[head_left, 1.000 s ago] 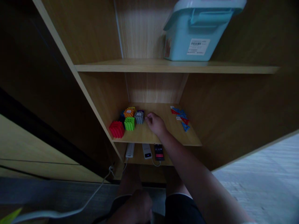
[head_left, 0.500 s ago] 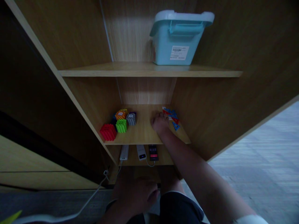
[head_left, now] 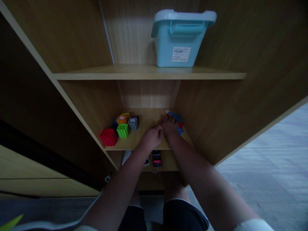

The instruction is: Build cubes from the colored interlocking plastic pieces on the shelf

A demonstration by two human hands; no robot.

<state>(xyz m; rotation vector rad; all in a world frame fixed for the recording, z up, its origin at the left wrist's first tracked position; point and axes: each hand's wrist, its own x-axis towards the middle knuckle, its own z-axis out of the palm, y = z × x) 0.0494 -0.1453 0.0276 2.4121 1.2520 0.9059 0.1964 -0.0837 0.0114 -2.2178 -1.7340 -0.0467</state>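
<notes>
My left hand [head_left: 152, 137] is over the middle shelf, its fingers curled into a pinch. Whatever is in them, if anything, is hidden. Right beside it, touching or nearly so, my right hand [head_left: 169, 126] has its fingers bent, and their tips are too dim to show what they hold. Just past the right hand lie flat blue triangular lattice pieces [head_left: 180, 130] and red pieces [head_left: 180, 125], partly covered by it. On the shelf's left side stand ribbed plastic blocks: red [head_left: 108, 137], green [head_left: 123, 131], orange [head_left: 122, 119] and grey [head_left: 133, 123].
A light-blue lidded bin [head_left: 180, 41] sits on the upper shelf [head_left: 108, 76], above my hands. Below, a phone [head_left: 157, 158] with a cable lies on the lower shelf, beside a white power strip [head_left: 126, 156]. Wooden cabinet sides [head_left: 211, 112] flank the shelves.
My left hand has risen from near my lap onto the middle shelf and met my right hand. The right hand has shifted slightly toward the blue and red pieces. The view has moved slightly.
</notes>
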